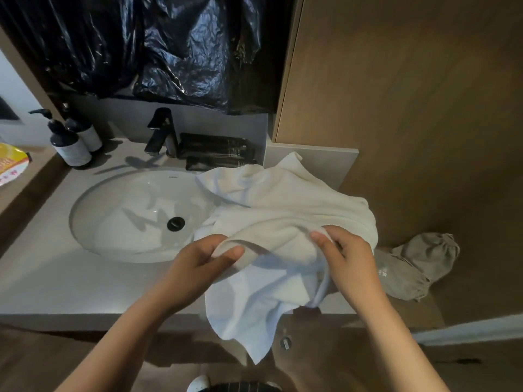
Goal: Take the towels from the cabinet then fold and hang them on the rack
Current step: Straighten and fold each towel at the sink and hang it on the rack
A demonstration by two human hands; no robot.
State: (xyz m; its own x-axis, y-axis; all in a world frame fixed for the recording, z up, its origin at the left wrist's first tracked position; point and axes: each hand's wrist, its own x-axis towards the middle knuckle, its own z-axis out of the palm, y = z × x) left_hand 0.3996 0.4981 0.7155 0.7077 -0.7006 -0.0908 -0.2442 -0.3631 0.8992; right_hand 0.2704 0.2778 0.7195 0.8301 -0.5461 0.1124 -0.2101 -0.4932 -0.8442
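Left hand (198,260) and right hand (346,257) each pinch the crumpled white towel (283,199), bunched between and beyond them on the bench (56,278)

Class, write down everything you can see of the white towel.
The white towel is soft, terry-looking cloth, crumpled and not yet folded. It lies heaped on the grey countertop, overlapping the right edge of the sink, with one corner hanging over the counter's front edge. The left hand and right hand each pinch a fold on its near side.
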